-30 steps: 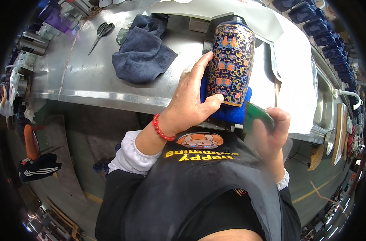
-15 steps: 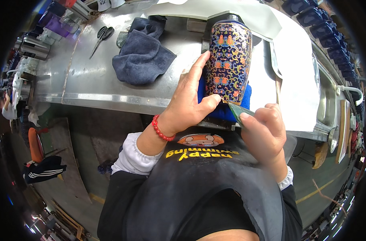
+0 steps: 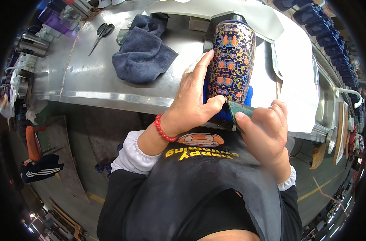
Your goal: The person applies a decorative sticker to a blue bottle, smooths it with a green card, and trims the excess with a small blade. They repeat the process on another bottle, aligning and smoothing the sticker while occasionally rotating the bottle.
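A dark blue vase (image 3: 231,60) with a colourful floral and scroll pattern lies on its side, its neck pointing away from me. Beneath it, a bright blue cloth (image 3: 249,96) shows at the edges. My left hand (image 3: 195,94) steadies the vase, fingers stretched along its left side and thumb pressed at the near end. Something white shows behind those fingers. Pinched in my right hand (image 3: 265,130) is a thin, green, pointed flat piece (image 3: 241,108), its tip at the rim of the vase's near end, beside my left thumb. What it is made of I cannot tell.
On the metal table (image 3: 90,80) lie a crumpled dark blue-grey towel (image 3: 144,56) and black scissors (image 3: 100,36). White sheeting (image 3: 297,80) covers the right side. Farther right are a sink (image 3: 325,100) with a white tap (image 3: 351,90) and rows of dark blue pieces (image 3: 323,28).
The green piece has turned slightly, showing more of its flat face near the vase's end. Vase and hands sit slightly farther right in view. Both hands keep their hold.
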`<state>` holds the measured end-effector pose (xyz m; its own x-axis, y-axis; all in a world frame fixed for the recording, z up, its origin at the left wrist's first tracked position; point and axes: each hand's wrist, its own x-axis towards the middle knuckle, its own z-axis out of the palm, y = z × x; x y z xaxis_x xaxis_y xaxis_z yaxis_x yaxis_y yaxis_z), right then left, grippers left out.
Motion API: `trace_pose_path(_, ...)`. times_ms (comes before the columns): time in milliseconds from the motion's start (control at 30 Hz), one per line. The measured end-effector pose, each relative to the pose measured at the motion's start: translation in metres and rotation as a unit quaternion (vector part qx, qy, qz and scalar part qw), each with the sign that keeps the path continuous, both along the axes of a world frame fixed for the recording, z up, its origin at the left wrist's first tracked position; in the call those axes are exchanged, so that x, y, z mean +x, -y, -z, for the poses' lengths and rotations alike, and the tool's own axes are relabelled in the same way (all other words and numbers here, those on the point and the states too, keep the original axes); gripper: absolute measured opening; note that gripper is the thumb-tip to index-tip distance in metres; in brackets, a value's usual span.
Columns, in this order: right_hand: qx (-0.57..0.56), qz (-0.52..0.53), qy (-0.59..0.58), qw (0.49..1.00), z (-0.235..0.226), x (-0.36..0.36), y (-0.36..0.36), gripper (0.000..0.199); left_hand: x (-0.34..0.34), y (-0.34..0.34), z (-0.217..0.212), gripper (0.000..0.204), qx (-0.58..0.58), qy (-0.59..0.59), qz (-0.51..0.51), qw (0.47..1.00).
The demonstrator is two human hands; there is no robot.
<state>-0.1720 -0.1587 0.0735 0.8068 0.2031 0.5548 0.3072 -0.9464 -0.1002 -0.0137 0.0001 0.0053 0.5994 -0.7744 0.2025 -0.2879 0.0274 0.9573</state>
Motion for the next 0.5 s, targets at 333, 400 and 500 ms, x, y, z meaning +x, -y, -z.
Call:
trace_pose_path(333,-0.020,-0.009,-0.015,1.000,-0.0039,0.0027,-0.0011,0.041,0.0027,-0.0001,0.0055,0.088,-0.010,0.028,0.000,1.000)
trace_pose_path(400,-0.022,-0.007,-0.019,1.000,-0.0049,0.0024,-0.0020,0.041,0.0023,0.0003,0.0055,0.088,-0.019,0.022,0.002,1.000)
trace_pose_path(500,-0.026,-0.003,-0.022,0.999,-0.0054,0.0027,-0.0035,0.041,0.0007,0.0000,0.0037,0.088,-0.017,0.023,-0.003,1.000)
